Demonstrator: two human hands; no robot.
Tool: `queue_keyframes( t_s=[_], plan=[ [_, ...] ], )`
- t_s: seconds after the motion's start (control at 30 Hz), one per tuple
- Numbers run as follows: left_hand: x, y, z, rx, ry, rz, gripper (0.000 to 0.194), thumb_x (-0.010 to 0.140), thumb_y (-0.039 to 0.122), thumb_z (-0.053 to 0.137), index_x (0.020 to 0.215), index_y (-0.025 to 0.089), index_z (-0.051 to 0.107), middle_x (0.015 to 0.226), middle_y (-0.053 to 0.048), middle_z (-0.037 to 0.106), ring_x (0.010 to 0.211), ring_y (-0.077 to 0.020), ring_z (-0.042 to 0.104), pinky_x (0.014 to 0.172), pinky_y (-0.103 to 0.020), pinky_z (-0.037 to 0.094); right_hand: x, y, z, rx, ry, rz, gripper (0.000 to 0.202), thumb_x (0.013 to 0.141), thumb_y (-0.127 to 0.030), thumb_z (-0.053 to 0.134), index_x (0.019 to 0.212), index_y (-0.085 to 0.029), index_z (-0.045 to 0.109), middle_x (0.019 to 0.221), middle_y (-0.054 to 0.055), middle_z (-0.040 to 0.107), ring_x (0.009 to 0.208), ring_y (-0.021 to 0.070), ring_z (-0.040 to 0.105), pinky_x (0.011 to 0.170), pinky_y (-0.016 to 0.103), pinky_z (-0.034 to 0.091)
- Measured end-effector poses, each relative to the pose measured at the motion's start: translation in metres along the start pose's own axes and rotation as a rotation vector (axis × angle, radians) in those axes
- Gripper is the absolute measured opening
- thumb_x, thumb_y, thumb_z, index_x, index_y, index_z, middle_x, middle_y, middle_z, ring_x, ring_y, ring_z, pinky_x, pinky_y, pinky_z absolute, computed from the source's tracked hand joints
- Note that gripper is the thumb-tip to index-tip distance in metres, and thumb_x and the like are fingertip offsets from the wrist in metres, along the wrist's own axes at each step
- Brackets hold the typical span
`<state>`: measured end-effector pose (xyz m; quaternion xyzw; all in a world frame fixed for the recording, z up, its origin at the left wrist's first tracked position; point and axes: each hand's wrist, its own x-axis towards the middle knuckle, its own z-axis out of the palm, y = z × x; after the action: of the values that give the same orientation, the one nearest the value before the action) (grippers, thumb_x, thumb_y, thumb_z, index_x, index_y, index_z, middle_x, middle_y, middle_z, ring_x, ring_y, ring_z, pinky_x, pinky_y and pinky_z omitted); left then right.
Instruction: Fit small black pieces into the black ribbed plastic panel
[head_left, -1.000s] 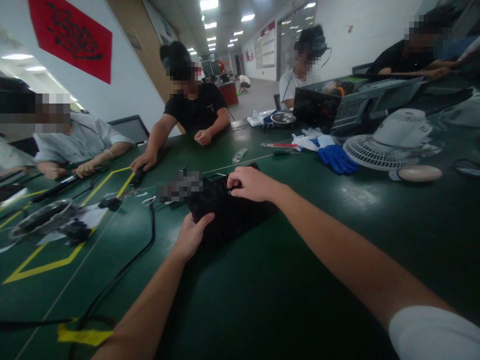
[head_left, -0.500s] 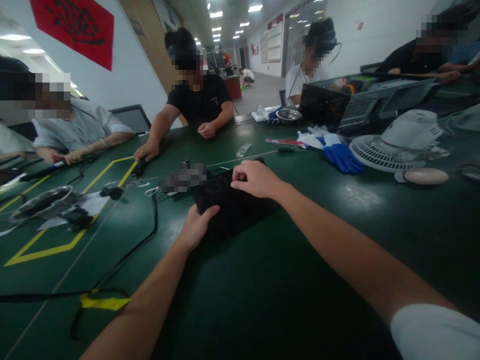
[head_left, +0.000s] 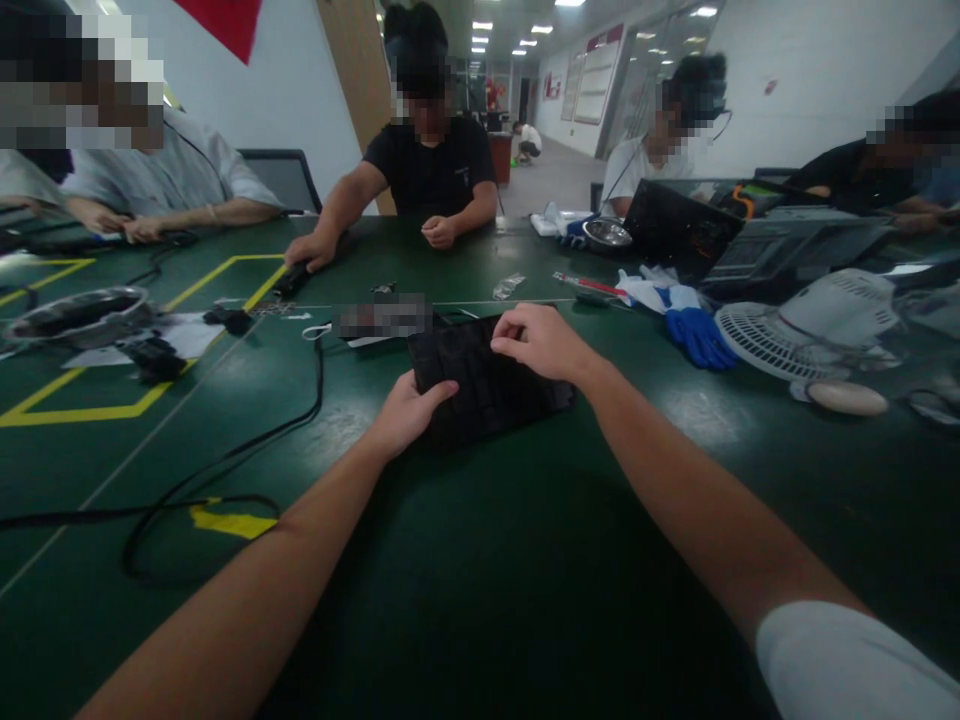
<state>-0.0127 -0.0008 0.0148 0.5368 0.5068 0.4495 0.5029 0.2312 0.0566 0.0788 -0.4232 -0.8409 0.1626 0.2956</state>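
A flat, black, rectangular panel (head_left: 486, 392) with faint raised sections lies in front of me, slightly tilted to my view; its exact kind is too dark to tell. My left hand (head_left: 409, 412) grips its left edge, thumb on top and fingers hidden underneath. Over the panel's far right part is my right hand (head_left: 547, 340), its fingers curled and thumb drawn in against them. Whether anything small sits in that pinch cannot be seen. Just beyond the panel's left corner lies a blurred-out object (head_left: 382, 320) with a pale edge.
Blue-and-white gloves (head_left: 697, 330), a white fan (head_left: 817, 320) and a metal bowl (head_left: 607, 235) are to the right. A black cable (head_left: 319, 385) loops at left, near yellow tape (head_left: 232, 520). Across the table, a person's hand (head_left: 311, 250) rests on a black object (head_left: 292, 278).
My view has shifted and levelled, so the table scene sits differently in the picture. My left hand still grips the panel, and my right hand stays curled over its far side.
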Motion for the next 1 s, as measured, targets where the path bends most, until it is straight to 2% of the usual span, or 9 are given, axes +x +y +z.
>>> queue_keyframes(
  t_s=[0.4, 0.63, 1.0],
  plan=[
    [-0.0016, 0.0006, 0.0001, -0.043, -0.009, -0.010, 0.048, 0.073, 0.042, 0.083, 0.113, 0.017, 0.074, 0.121, -0.011, 0.082, 0.111, -0.0314, 0.077, 0.105, -0.049, 0.059, 0.0001, 0.0021, -0.0041, 0.117, -0.080, 0.028, 0.008, 0.088, -0.017, 0.070, 0.093, -0.016, 0.076, 0.096, 0.006, 0.068, 0.077, 0.0152, 0.064, 0.076, 0.032, 0.051],
    [-0.0011, 0.0005, 0.0004, -0.027, -0.002, -0.007, 0.046, 0.073, 0.042, 0.083, 0.110, 0.016, 0.074, 0.113, -0.010, 0.083, 0.109, -0.0322, 0.078, 0.102, -0.049, 0.060, 0.0008, 0.0055, -0.0024, 0.085, -0.058, 0.004, 0.010, 0.086, -0.018, 0.074, 0.095, -0.017, 0.078, 0.095, 0.006, 0.070, 0.077, 0.0159, 0.065, 0.077, 0.033, 0.052],
    [0.0014, -0.0016, -0.0017, -0.001, 0.007, 0.010, 0.044, 0.074, 0.042, 0.083, 0.111, 0.018, 0.076, 0.116, -0.009, 0.083, 0.109, -0.0323, 0.077, 0.101, -0.049, 0.061, 0.0002, 0.0019, 0.0001, 0.012, -0.020, 0.001, 0.013, 0.083, -0.023, 0.082, 0.093, -0.017, 0.076, 0.096, 0.005, 0.068, 0.077, 0.0158, 0.061, 0.077, 0.033, 0.048]
  ],
)
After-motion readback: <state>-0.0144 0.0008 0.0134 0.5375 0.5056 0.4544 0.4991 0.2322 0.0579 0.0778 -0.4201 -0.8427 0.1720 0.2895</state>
